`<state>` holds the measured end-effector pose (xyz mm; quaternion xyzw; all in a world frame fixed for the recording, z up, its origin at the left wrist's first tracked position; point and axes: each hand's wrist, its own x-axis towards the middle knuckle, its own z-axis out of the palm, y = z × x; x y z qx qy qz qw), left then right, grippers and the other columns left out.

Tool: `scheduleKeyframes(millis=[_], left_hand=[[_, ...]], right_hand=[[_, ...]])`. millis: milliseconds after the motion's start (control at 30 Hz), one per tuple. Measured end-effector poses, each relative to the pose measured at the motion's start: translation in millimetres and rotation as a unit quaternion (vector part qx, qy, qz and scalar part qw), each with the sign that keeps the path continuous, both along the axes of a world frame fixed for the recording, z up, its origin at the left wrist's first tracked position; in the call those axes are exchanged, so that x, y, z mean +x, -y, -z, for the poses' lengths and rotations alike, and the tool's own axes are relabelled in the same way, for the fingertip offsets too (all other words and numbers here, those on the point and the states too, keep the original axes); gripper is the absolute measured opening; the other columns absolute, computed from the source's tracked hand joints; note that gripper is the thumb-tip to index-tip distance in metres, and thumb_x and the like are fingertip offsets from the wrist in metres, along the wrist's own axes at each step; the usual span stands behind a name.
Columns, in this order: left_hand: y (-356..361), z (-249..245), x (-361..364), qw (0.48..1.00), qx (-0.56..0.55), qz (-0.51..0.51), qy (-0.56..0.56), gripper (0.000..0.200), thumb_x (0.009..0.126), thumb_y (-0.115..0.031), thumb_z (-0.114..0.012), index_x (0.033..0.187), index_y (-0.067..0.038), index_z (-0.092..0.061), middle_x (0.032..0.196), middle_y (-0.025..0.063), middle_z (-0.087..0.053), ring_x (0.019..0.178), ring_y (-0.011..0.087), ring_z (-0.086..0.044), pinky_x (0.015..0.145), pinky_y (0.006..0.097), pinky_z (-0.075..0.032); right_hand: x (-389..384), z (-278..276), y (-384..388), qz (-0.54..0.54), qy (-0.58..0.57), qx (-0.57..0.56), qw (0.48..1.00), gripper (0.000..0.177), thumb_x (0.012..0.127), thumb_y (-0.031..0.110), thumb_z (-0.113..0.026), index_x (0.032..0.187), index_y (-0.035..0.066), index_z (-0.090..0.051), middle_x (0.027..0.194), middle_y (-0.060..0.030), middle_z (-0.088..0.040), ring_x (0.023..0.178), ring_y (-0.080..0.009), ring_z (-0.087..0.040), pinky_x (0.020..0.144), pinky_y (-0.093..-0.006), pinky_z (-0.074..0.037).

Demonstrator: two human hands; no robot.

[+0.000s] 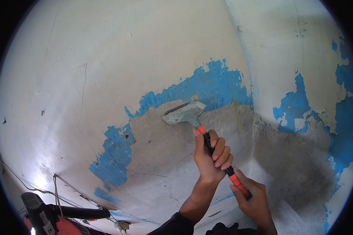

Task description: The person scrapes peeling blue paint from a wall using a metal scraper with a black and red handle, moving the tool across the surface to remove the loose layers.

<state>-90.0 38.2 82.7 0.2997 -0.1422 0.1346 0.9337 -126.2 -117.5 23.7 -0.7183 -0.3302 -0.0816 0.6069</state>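
At bottom left stands a black fan (41, 213) with red grille, and thin cables (70, 188) run along the wall (125, 51) just above it. The wall is white w/ fine cracks. Toward the middle the white coat is gone: a band of blue paint (115, 154) borders a patch of grey plaster (161, 156). The scraper (186, 112) is near the centre, its wide metal blade flat against the wall at the upper edge of the plaster, touching the blue band. Its black and orange handle slants down to the right. The left hand (211, 156) grips the handle's upper part, fingers curled tight together, thumb along the shaft. The right hand (255, 199) closes around the handle end, fingers wrapped. Right of the corner there is more blue paint and plaster.
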Motion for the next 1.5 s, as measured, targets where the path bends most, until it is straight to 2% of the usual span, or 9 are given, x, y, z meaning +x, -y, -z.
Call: scheduleKeyframes(millis=[233, 433, 633, 733, 833, 1033, 1500], left_hand=[[-3.0, 0.2, -2.0, 1.000, 0.008, 0.003, 0.006, 0.053, 0.099, -0.059, -0.029, 0.075, -0.014, -0.039, 0.049, -0.0051, -0.029, 0.033, 0.0054, -0.025, 0.029, 0.0226, -0.023], [-7.3, 6.6, -5.4, 1.000, 0.009, 0.017, 0.011, 0.053, 0.099, -0.060, -0.028, 0.075, -0.014, -0.039, 0.049, -0.0049, -0.030, 0.033, 0.0053, -0.025, 0.029, 0.0226, -0.024], [-8.1, -1.0, -2.2, 1.000, 0.005, 0.008, 0.013, 0.053, 0.100, -0.059, -0.028, 0.075, -0.014, -0.039, 0.049, -0.0048, -0.030, 0.033, 0.0053, -0.025, 0.029, 0.0227, -0.024], [-9.4, 5.8, -8.2, 1.000, 0.012, 0.015, 0.009, 0.052, 0.100, -0.059, -0.028, 0.076, -0.014, -0.039, 0.049, -0.0049, -0.029, 0.033, 0.0052, -0.025, 0.029, 0.0226, -0.024], [-10.2, -1.8, -3.4, 1.000, 0.013, 0.008, 0.008, 0.052, 0.100, -0.059, -0.029, 0.076, -0.014, -0.039, 0.049, -0.0051, -0.029, 0.033, 0.0051, -0.024, 0.029, 0.0225, -0.024], [-7.7, 0.2, -11.7, 1.000, 0.018, -0.005, -0.019, 0.052, 0.100, -0.059, -0.030, 0.075, -0.014, -0.039, 0.049, -0.0052, -0.028, 0.033, 0.0047, -0.023, 0.029, 0.0221, -0.023], [-8.0, -4.2, -11.1, 0.999, 0.030, -0.008, -0.022, 0.053, 0.100, -0.060, -0.028, 0.076, -0.014, -0.040, 0.049, -0.0053, -0.028, 0.034, 0.0052, -0.022, 0.029, 0.0223, -0.022]], right_hand=[[1.9, 3.1, -6.4, 0.006, 0.018, 0.015, 1.000, 0.048, 0.085, 0.009, -0.069, 0.131, 0.005, -0.056, 0.068, -0.0144, -0.060, 0.054, -0.0226, -0.057, 0.055, -0.0336, -0.047], [-7.7, 11.8, -5.9, 0.001, -0.005, -0.007, 1.000, 0.049, 0.084, 0.009, -0.069, 0.131, 0.004, -0.056, 0.071, -0.0159, -0.061, 0.058, -0.0226, -0.062, 0.057, -0.0326, -0.048], [-2.7, -1.9, -8.9, 0.008, 0.000, 0.027, 1.000, 0.048, 0.084, 0.009, -0.070, 0.130, 0.004, -0.057, 0.073, -0.0173, -0.063, 0.059, -0.0239, -0.062, 0.058, -0.0325, -0.049], [-11.5, 4.2, -8.4, 0.001, -0.034, -0.013, 0.999, 0.048, 0.085, 0.009, -0.070, 0.130, 0.004, -0.057, 0.074, -0.0179, -0.064, 0.060, -0.0238, -0.063, 0.059, -0.0330, -0.049], [-6.1, 8.8, -16.0, 0.016, 0.008, 0.027, 0.999, 0.048, 0.085, 0.009, -0.069, 0.131, 0.004, -0.056, 0.074, -0.0177, -0.063, 0.060, -0.0231, -0.062, 0.058, -0.0326, -0.049], [-12.7, 3.2, -13.8, 0.006, -0.033, 0.004, 0.999, 0.048, 0.086, 0.009, -0.069, 0.131, 0.003, -0.056, 0.074, -0.0179, -0.063, 0.059, -0.0225, -0.061, 0.059, -0.0321, -0.049], [-12.0, -0.9, -15.4, 0.001, -0.023, 0.018, 1.000, 0.048, 0.086, 0.008, -0.068, 0.132, 0.001, -0.054, 0.073, -0.0172, -0.063, 0.058, -0.0197, -0.058, 0.058, -0.0312, -0.048]])
